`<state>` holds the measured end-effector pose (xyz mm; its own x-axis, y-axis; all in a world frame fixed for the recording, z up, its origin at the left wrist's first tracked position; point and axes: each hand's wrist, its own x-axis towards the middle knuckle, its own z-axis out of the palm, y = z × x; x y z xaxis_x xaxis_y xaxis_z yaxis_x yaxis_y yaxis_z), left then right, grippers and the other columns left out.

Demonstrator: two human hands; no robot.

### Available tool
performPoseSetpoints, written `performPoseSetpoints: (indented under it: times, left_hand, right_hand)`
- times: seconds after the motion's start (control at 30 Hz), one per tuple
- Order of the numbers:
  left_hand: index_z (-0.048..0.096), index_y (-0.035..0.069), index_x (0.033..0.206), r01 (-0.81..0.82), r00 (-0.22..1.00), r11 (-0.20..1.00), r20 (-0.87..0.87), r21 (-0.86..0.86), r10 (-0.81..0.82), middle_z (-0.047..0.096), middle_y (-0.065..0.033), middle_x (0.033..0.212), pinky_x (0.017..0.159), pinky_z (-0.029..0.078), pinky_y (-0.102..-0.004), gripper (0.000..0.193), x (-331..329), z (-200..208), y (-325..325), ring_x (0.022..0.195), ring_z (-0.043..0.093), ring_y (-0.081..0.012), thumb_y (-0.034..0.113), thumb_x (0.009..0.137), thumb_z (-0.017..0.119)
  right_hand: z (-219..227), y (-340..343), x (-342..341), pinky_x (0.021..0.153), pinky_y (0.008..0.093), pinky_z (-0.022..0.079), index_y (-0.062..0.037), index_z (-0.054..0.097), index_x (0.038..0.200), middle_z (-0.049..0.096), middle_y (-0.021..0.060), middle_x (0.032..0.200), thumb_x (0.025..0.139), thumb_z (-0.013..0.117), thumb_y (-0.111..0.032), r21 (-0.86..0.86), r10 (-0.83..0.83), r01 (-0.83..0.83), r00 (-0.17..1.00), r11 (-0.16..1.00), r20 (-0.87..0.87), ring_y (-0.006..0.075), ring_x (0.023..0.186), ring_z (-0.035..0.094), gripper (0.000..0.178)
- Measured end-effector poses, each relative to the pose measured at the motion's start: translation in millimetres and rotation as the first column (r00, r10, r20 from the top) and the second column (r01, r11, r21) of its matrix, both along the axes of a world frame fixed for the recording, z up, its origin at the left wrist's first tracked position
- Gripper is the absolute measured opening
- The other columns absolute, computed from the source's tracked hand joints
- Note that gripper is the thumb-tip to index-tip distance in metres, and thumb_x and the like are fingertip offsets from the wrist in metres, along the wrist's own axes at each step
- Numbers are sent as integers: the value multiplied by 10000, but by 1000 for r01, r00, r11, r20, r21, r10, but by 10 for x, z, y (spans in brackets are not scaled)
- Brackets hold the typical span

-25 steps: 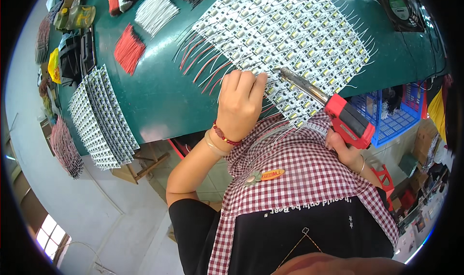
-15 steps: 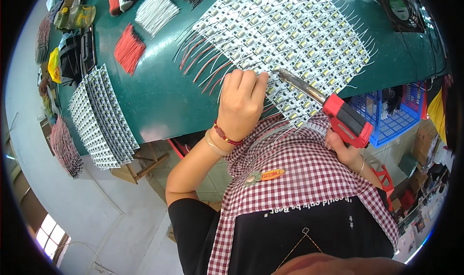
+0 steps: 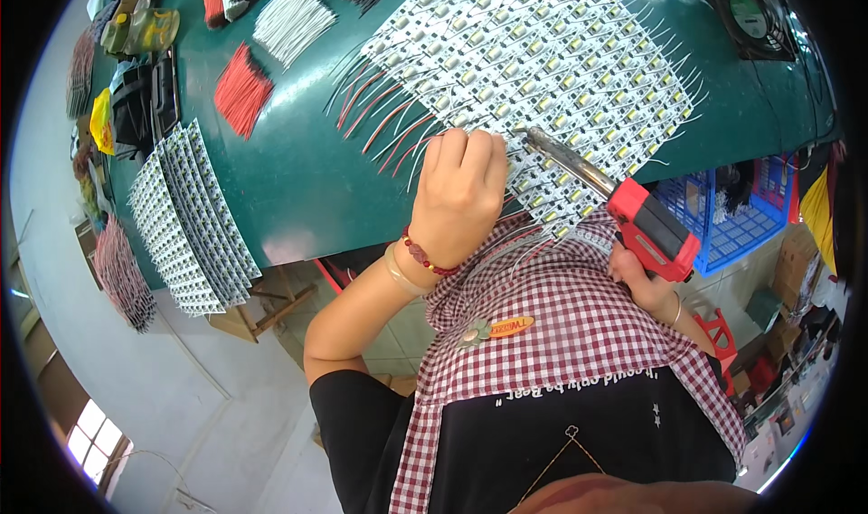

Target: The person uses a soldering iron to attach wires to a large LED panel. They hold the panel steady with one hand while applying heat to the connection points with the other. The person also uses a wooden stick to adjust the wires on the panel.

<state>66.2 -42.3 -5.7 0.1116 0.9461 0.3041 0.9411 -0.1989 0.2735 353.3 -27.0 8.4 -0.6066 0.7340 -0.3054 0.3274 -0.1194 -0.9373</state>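
A large sheet of white circuit boards (image 3: 542,48) with small yellowish parts and rows of wires lies before me on the green table. My left hand (image 3: 463,181) is closed in a pinch at the sheet's near left edge; its fingertips and whatever they hold are hidden. From the right, my right hand (image 3: 640,277) grips a red and black soldering gun (image 3: 653,226), part of the hand being hidden behind its body. The gun's metal barrel points up and left, with its tip over the boards close to my left fingers. Red and white wires (image 3: 384,134) stick out along the sheet's left edge.
Bundles of red wires (image 3: 242,91) and white wires (image 3: 294,19) lie at the far left. More board strips (image 3: 194,220) rest on the table's left end. A black fan (image 3: 746,15) stands at the back right, and a blue plastic basket (image 3: 723,229) sits below the right edge.
My left hand has shifted slightly to the right. The soldering gun has moved a little to the right too, its tip still over the boards.
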Motion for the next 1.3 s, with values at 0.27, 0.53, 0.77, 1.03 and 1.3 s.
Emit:
performPoseSetpoints:
  times: [0.27, 0.53, 0.77, 1.03, 1.3]
  left_hand:
    - [633, -25, 982, -16, 1000, 1000, -12, 10, 16, 425, -74, 776, 638, 382, -338, 296, 14, -10, -19, 725, 458, -222, 6, 689, 602]
    - [632, -20, 981, -19, 1000, 1000, -16, 0, 19, 420, -73, 771, 634, 383, -337, 295, 38, 22, -2, 717, 450, -222, 3, 689, 601]
    - [631, -23, 975, -15, 1000, 1000, -18, 1, 15, 422, -71, 769, 643, 382, -337, 291, 25, -1, -5, 718, 449, -220, 4, 687, 600]
    - [628, -29, 976, -4, 998, 999, -55, -35, 2, 430, -74, 777, 649, 383, -336, 294, 35, 53, -1, 730, 454, -222, 17, 687, 597]
    - [618, -32, 975, -1, 997, 998, -75, -65, -4, 431, -79, 779, 655, 385, -340, 283, 25, 59, 4, 730, 450, -225, 23, 699, 590]
  right_hand:
    - [-8, 24, 12, 613, 282, 450, 29, 529, 903, 546, 81, 715, 972, 490, -154, -26, 41, -41, 999, 999, -16, 138, 651, 534, 199]
    - [0, 33, -27, 616, 285, 455, 11, 552, 914, 564, 59, 743, 935, 537, -105, 3, 22, -22, 1000, 1000, 7, 135, 669, 547, 119]
    - [-8, 29, -53, 582, 281, 450, 20, 528, 862, 540, 72, 690, 959, 497, -117, -2, 1, -1, 999, 1000, -41, 138, 620, 532, 171]
    - [18, 37, -41, 625, 288, 460, 13, 559, 896, 568, 67, 757, 939, 535, -101, -39, 3, -5, 1000, 999, -30, 143, 686, 553, 124]
    - [34, 55, -137, 582, 289, 450, 7, 539, 808, 547, 79, 669, 961, 506, -129, -3, -22, 22, 998, 1000, -56, 154, 616, 541, 207]
